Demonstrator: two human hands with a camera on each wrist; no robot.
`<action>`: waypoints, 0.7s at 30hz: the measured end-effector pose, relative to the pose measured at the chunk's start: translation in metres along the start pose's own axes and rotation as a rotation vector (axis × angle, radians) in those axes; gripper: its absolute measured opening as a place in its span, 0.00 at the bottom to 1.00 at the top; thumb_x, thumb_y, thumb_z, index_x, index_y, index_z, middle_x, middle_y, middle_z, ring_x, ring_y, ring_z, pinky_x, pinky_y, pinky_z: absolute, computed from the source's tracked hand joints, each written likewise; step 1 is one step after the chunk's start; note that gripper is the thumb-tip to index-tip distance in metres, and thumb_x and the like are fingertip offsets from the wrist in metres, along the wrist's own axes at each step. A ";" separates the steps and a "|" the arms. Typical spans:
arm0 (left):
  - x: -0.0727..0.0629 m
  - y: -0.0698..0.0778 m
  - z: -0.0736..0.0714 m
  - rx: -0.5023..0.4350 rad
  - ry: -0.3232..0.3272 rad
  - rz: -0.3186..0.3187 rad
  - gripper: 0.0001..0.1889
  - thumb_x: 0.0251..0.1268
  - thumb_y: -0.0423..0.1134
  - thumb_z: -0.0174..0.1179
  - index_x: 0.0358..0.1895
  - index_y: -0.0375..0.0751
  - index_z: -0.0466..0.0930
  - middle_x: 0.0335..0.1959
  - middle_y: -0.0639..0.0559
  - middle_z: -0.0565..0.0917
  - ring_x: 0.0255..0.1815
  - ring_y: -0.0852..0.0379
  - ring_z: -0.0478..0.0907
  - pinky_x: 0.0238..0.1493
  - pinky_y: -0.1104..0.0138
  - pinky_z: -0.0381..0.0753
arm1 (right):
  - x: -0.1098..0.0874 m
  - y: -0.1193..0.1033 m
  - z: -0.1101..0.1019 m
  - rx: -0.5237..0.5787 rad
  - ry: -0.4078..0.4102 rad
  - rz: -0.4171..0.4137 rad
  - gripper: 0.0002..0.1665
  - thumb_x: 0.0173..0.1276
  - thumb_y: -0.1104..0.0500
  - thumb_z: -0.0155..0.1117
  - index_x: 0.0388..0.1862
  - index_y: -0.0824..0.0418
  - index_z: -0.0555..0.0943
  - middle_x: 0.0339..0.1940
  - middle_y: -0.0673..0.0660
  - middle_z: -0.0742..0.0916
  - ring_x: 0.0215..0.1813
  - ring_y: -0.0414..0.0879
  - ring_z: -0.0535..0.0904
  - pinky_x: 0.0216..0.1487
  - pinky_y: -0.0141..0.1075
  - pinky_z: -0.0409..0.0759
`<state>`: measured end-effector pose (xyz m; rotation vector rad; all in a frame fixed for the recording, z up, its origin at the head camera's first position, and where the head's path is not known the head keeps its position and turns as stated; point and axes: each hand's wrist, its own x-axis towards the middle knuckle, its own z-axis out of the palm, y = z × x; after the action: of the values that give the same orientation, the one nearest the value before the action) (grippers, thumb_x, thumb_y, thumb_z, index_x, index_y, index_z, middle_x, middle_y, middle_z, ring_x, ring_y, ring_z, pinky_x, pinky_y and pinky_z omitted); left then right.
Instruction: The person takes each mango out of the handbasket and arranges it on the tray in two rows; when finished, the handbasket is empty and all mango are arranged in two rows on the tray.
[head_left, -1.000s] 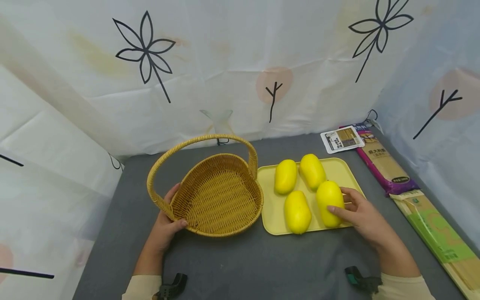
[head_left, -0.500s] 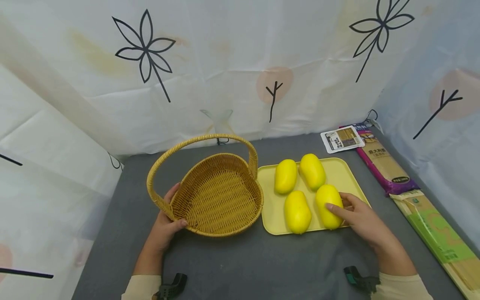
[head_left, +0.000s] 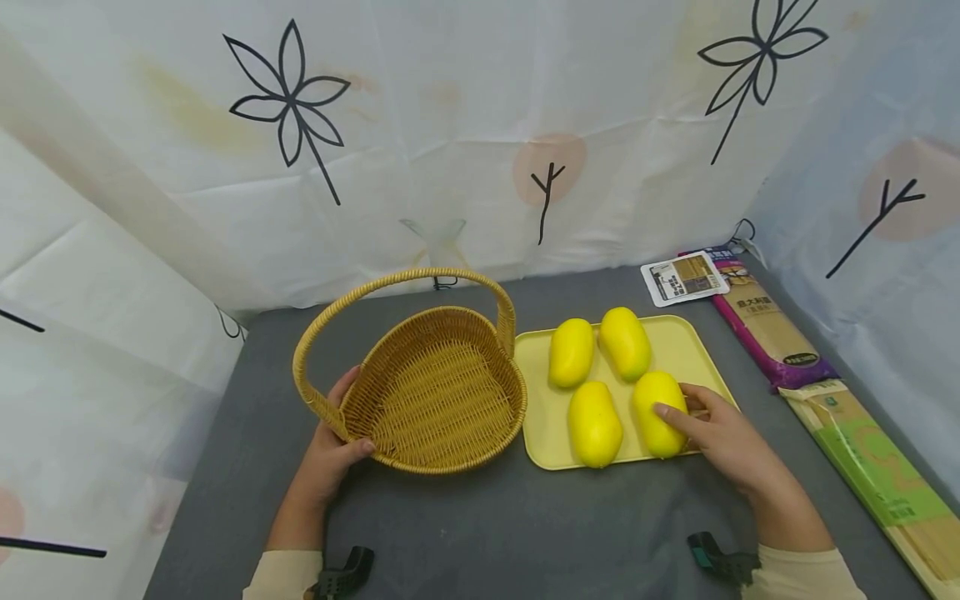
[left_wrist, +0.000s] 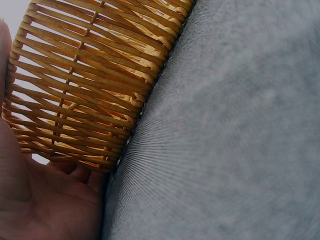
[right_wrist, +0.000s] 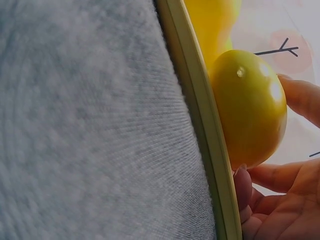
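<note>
My left hand (head_left: 332, 454) holds the left side of a round wicker basket (head_left: 442, 400), thumb over the rim and fingers behind it. In the left wrist view, the woven wall of the basket (left_wrist: 85, 85) stands on the grey cloth, with the palm against its end. On the yellow tray (head_left: 693, 354), my right hand (head_left: 731, 437) grips a yellow mango (head_left: 660, 414) at the front right, thumb on its upper face and fingers round its right side. The right wrist view shows this mango (right_wrist: 250, 110) at the tray's rim, between thumb and fingers.
Three more mangoes lie on the tray, one of them (head_left: 596, 425) just left of the gripped one. Noodle packs (head_left: 772, 321) and a green-labelled pack (head_left: 885, 467) line the right edge; a white card (head_left: 684, 279) lies behind the tray. Printed cloth walls surround the table.
The right hand and its mango have come down slightly toward the tray's front edge, then shifted barely to the right. Left hand and basket stay where they were.
</note>
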<state>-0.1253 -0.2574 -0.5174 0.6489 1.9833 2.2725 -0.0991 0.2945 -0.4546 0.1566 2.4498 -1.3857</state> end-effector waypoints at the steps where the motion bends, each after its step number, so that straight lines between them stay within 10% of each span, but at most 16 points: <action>1: 0.000 0.000 0.000 0.001 0.000 -0.001 0.55 0.72 0.33 0.76 0.91 0.45 0.46 0.86 0.33 0.56 0.79 0.43 0.66 0.66 0.64 0.76 | 0.000 0.000 0.000 -0.001 0.000 -0.001 0.56 0.86 0.39 0.60 0.85 0.81 0.51 0.74 0.80 0.71 0.62 0.66 0.77 0.50 0.43 0.84; 9: -0.001 0.000 -0.001 0.003 -0.004 0.012 0.55 0.72 0.34 0.76 0.91 0.44 0.45 0.86 0.34 0.56 0.78 0.44 0.67 0.65 0.64 0.76 | -0.001 0.002 -0.001 0.007 0.014 0.012 0.55 0.86 0.36 0.56 0.86 0.77 0.50 0.76 0.81 0.66 0.66 0.71 0.73 0.60 0.58 0.80; 21: -0.002 0.001 0.001 0.032 0.022 0.018 0.53 0.72 0.28 0.73 0.91 0.43 0.46 0.86 0.34 0.56 0.79 0.44 0.67 0.66 0.64 0.75 | -0.003 0.005 -0.005 0.047 0.093 -0.029 0.50 0.89 0.36 0.50 0.87 0.73 0.53 0.76 0.79 0.68 0.70 0.74 0.71 0.58 0.47 0.84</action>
<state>-0.1226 -0.2573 -0.5166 0.6494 2.0357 2.2725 -0.0957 0.3013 -0.4552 0.2020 2.5050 -1.4801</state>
